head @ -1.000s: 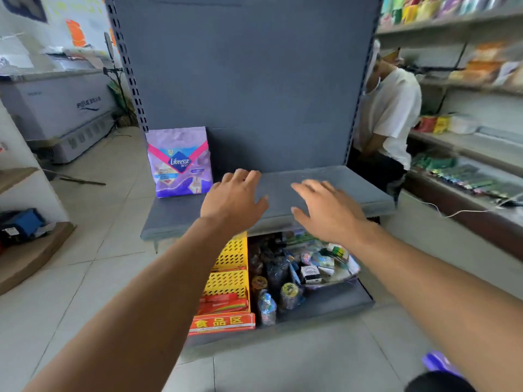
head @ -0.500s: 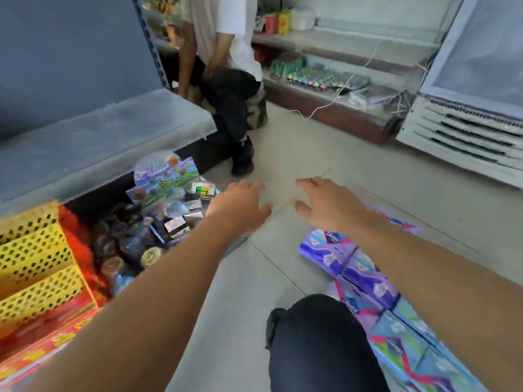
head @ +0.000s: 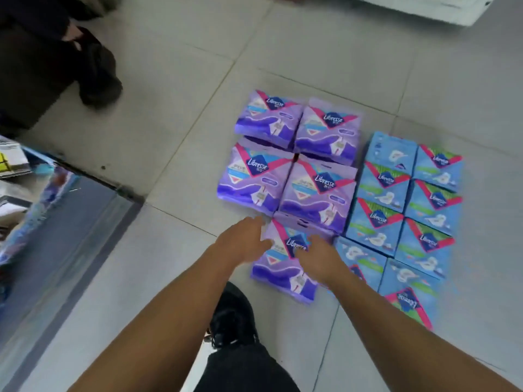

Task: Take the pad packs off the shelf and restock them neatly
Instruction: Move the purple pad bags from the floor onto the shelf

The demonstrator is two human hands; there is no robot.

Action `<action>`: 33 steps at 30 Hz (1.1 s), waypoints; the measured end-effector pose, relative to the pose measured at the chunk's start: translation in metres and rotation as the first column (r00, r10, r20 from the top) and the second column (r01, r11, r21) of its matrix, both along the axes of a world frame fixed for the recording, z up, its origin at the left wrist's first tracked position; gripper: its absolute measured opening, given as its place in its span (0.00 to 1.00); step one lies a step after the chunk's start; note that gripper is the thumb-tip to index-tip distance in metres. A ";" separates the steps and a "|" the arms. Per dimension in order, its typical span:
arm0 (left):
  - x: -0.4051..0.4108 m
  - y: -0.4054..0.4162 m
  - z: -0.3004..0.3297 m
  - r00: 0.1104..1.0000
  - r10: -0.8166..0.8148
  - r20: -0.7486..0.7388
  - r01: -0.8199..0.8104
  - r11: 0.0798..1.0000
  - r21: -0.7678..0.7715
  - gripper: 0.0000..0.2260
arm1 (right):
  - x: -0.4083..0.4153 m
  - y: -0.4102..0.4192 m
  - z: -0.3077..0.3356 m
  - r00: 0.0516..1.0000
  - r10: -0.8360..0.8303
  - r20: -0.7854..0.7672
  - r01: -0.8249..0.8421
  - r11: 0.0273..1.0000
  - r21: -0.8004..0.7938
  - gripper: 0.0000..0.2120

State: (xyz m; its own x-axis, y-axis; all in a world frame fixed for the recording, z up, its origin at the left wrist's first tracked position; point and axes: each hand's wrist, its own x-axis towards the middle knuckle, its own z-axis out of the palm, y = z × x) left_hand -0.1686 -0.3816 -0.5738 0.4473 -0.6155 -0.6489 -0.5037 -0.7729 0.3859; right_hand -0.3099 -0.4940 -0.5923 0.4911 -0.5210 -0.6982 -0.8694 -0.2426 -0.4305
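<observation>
Several purple Libresse pad packs (head: 285,159) lie flat on the tiled floor in two columns, with several blue pad packs (head: 407,199) in rows to their right. The nearest purple pack (head: 283,267) lies between my hands. My left hand (head: 240,241) reaches its upper left edge with fingers fairly straight. My right hand (head: 322,256) lies over its right side, fingers spread; I cannot see whether either hand grips it.
The grey bottom shelf (head: 70,222) with mixed goods lies at the left. Another person's dark trouser leg and shoe (head: 96,77) stand at the top left. My own dark shoe (head: 232,315) is below the packs. A white freezer base (head: 424,7) is at the top right.
My view swung from the shelf with one purple pack down to the floor. Both hands dropped from the shelf edge to the nearest purple pack among the packs laid out there.
</observation>
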 end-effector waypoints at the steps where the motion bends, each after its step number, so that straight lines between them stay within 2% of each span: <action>1: -0.003 -0.004 -0.017 0.999 0.016 -0.031 -0.016 1.000 0.008 0.27 | -0.005 0.006 -0.012 0.999 -0.038 -0.001 0.038 0.999 0.020 0.12; 5: -0.014 -0.010 -0.068 0.972 0.171 -0.162 -0.177 0.984 -0.025 0.25 | -0.013 0.026 -0.047 0.992 -0.126 0.008 0.125 0.990 0.059 0.14; 9: -0.020 -0.004 -0.091 0.921 0.329 -0.206 -0.336 0.942 0.001 0.24 | -0.009 0.031 -0.051 0.995 -0.094 -0.018 0.095 0.995 0.029 0.18; 13: -0.020 -0.002 -0.097 0.895 0.357 -0.268 -0.368 0.930 0.011 0.19 | -0.005 0.029 -0.048 0.997 -0.057 -0.043 0.058 0.998 0.026 0.18; 17: -0.020 0.002 -0.093 0.826 0.413 -0.384 -0.457 0.889 -0.027 0.19 | -0.005 0.029 -0.044 0.998 -0.055 -0.023 0.056 0.998 0.032 0.19; 22: -0.009 0.015 -0.065 0.809 0.377 -0.451 -0.456 0.886 -0.077 0.18 | 0.002 0.030 -0.024 1.000 0.004 0.019 -0.003 1.000 -0.021 0.20; 28: 0.007 0.037 0.000 0.749 0.358 -0.558 -0.525 0.834 -0.171 0.16 | 0.012 0.029 0.025 0.985 0.093 0.148 -0.055 0.969 -0.240 0.21; 33: 0.025 0.057 0.076 0.709 0.337 -0.620 -0.606 0.740 -0.291 0.13 | 0.031 0.037 0.083 0.936 0.062 0.346 0.057 0.944 -0.324 0.27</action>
